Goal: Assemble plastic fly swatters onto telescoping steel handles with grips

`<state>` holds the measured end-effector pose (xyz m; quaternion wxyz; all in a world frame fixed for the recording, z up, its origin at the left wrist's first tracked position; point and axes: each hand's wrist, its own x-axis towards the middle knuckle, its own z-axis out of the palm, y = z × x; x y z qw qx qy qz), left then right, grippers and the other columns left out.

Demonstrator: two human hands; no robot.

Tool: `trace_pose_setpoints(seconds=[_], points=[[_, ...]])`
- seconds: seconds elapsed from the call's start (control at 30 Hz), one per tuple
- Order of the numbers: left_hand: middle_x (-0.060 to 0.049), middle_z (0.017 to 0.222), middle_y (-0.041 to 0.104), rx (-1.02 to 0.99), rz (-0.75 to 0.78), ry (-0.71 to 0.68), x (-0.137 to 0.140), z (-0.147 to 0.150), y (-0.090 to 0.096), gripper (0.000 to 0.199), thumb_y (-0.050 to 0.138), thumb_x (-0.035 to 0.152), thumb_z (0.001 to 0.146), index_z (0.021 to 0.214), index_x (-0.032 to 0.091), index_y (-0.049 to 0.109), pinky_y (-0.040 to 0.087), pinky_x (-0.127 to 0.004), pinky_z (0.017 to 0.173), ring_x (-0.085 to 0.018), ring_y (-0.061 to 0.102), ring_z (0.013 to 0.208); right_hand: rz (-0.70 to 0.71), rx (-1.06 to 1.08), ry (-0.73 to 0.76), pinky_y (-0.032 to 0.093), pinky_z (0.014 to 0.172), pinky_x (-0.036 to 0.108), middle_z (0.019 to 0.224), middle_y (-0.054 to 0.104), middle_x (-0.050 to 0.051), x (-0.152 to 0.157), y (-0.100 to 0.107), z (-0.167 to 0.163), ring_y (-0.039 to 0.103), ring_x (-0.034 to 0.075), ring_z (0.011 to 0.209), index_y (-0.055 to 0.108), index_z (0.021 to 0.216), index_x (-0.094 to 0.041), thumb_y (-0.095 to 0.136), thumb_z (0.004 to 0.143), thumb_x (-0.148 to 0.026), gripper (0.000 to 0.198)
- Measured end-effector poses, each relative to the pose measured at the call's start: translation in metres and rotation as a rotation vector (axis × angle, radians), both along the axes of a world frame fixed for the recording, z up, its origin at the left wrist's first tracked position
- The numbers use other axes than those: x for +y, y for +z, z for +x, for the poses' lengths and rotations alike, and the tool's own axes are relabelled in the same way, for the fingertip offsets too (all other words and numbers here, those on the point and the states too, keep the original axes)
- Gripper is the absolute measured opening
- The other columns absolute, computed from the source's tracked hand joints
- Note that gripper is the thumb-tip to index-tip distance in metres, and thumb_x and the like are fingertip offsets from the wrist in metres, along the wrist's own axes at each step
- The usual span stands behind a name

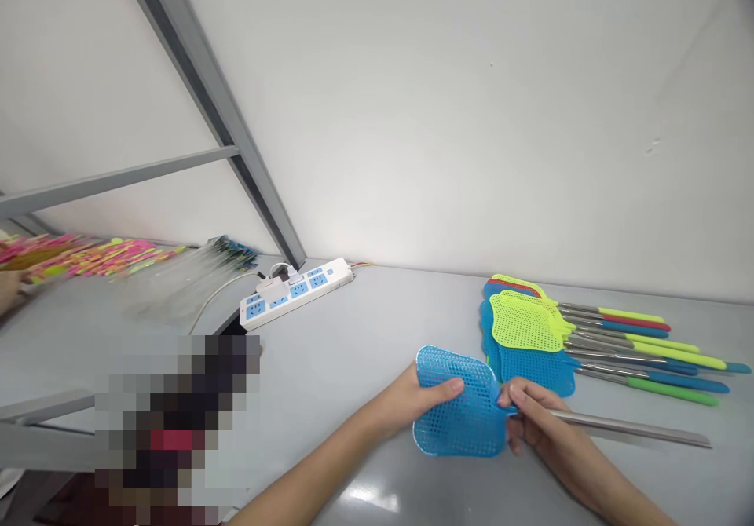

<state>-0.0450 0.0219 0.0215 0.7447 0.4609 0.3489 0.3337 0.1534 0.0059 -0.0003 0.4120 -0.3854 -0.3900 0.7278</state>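
Note:
A blue fly swatter (463,432) with a perforated square head is between my two hands above the grey table. My left hand (415,396) grips the head from its left side, thumb on top and the other fingers hidden beneath. At the neck, my right hand (533,416) is closed around the point where the head meets the metal rod (642,427). That rod stretches to the right and shows no coloured grip. Just beyond my hands lies a pile of fly swatters, a yellow-green one (524,320) on top and a blue one (539,369) under it.
A white power strip (333,275) with plugs and cables lies by the wall. Left of it rises a grey metal frame post (217,110). Pink and yellow items (129,255) and a clear plastic bag (188,275) lie farther left. A blurred-out patch (182,432) covers the lower left.

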Motion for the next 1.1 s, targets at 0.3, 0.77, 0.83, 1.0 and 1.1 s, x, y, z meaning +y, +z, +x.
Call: trace_pose_setpoints(seconds=[0.3,0.77,0.83,1.0,1.1], points=[[-0.011,0.100,0.061,-0.035,-0.010,-0.013,0.008,-0.008,0.002,0.033,0.058,0.033,0.071,0.097,0.012,0.060,0.043,-0.032,0.079,-0.018,0.058,0.084,-0.125,0.046,-0.052,0.023,0.045,0.019,0.054,0.036,-0.004,0.009,0.009,0.002,0.031,0.006,0.046,0.054,0.076,-0.021,0.050,0.078,-0.032,0.012],[-0.010,0.097,0.062,0.005,-0.072,-0.042,0.015,-0.013,-0.001,0.034,0.060,0.033,0.069,0.097,0.013,0.059,0.042,-0.033,0.081,-0.020,0.058,0.085,-0.135,0.068,-0.041,0.021,0.045,0.021,0.051,0.042,-0.003,0.013,-0.003,-0.001,0.029,0.006,0.045,0.055,0.072,-0.018,0.051,0.077,-0.028,0.012],[-0.010,0.095,0.063,0.029,-0.085,-0.044,0.016,-0.017,-0.001,0.035,0.061,0.033,0.068,0.096,0.012,0.060,0.042,-0.034,0.081,-0.020,0.059,0.084,-0.126,0.078,-0.058,0.019,0.044,0.021,0.048,0.040,-0.004,0.012,-0.002,-0.002,0.025,0.006,0.043,0.054,0.071,-0.017,0.051,0.077,-0.027,0.011],[-0.010,0.094,0.063,0.068,-0.144,0.061,0.024,-0.036,0.001,0.035,0.061,0.033,0.069,0.097,0.013,0.059,0.043,-0.034,0.079,-0.020,0.060,0.083,-0.123,0.112,-0.203,0.019,0.043,0.021,0.050,0.044,-0.003,0.014,-0.002,0.006,0.022,0.005,0.041,0.053,0.066,-0.017,0.052,0.074,-0.022,0.009],[-0.011,0.094,0.063,0.106,-0.156,0.031,0.028,-0.045,0.005,0.039,0.061,0.034,0.068,0.099,0.011,0.058,0.043,-0.034,0.079,-0.021,0.060,0.083,-0.124,0.120,-0.210,0.019,0.043,0.021,0.052,0.047,-0.002,0.016,-0.002,0.010,0.023,0.005,0.040,0.053,0.065,-0.017,0.052,0.074,-0.021,0.009]])
